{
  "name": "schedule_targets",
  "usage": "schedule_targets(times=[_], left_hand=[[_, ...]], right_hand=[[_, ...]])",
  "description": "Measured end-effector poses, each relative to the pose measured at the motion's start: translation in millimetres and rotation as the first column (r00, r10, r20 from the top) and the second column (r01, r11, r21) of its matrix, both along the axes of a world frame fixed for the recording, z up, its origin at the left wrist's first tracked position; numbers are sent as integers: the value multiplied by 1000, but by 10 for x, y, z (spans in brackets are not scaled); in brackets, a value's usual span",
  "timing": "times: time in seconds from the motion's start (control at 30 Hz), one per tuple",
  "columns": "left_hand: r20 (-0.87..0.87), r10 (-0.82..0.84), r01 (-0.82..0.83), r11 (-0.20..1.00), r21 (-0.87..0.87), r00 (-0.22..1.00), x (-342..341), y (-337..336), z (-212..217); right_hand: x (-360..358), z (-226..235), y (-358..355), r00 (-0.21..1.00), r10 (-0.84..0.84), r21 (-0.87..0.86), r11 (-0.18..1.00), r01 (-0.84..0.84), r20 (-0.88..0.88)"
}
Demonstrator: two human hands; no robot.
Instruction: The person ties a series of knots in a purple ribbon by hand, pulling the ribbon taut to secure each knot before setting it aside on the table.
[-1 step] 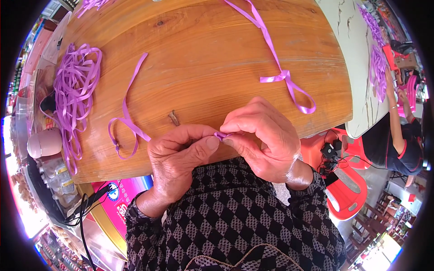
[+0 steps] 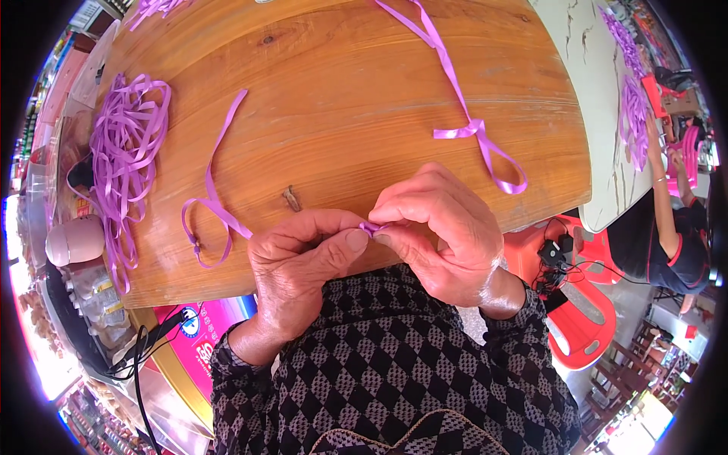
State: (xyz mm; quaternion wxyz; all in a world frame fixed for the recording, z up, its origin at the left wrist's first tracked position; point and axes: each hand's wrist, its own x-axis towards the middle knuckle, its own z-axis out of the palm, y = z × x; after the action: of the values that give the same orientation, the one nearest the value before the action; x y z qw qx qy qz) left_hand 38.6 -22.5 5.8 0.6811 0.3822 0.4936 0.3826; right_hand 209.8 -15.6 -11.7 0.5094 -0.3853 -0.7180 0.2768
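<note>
My left hand [image 2: 303, 265] and my right hand [image 2: 440, 227] meet at the near edge of a round wooden table [image 2: 341, 91]. Between their fingertips they pinch a small piece of purple ribbon [image 2: 371, 227]; most of it is hidden by the fingers. A loose ribbon strand with a loop [image 2: 214, 199] lies on the wood left of my left hand. Another long ribbon tied into a loop [image 2: 472, 130] lies beyond my right hand. A small brown scrap [image 2: 292, 199] rests just past my left fingers.
A tangled heap of purple ribbon [image 2: 121, 144] sits at the table's left edge, with a pinkish round object [image 2: 72, 239] near it. To the right are a red plastic chair [image 2: 576, 303], a white table [image 2: 599, 152] with more ribbon [image 2: 633, 106], and another person [image 2: 667, 235].
</note>
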Motion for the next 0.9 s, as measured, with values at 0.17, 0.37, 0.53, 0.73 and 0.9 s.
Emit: schedule_targets(times=[0.17,0.37,0.53,0.73,0.9], left_hand=[[32,46,-44,996,-75,998,26,43,-32],[162,85,-57,984,-170,983,49,91,-29],[94,113,-98,983,-153,989,122,85,28],[76,97,-91,992,-86,992,174,90,-36],[90,68,-60,995,-85,994,221,108,-40]], right_hand=[[22,25,12,1000,-2,-17,1000,1,-16],[296,48,-14,954,-192,48,981,186,232],[487,-113,90,788,-371,139,926,350,492],[691,-174,707,739,-382,279,922,267,555],[708,-183,1389,662,-319,346,933,95,679]])
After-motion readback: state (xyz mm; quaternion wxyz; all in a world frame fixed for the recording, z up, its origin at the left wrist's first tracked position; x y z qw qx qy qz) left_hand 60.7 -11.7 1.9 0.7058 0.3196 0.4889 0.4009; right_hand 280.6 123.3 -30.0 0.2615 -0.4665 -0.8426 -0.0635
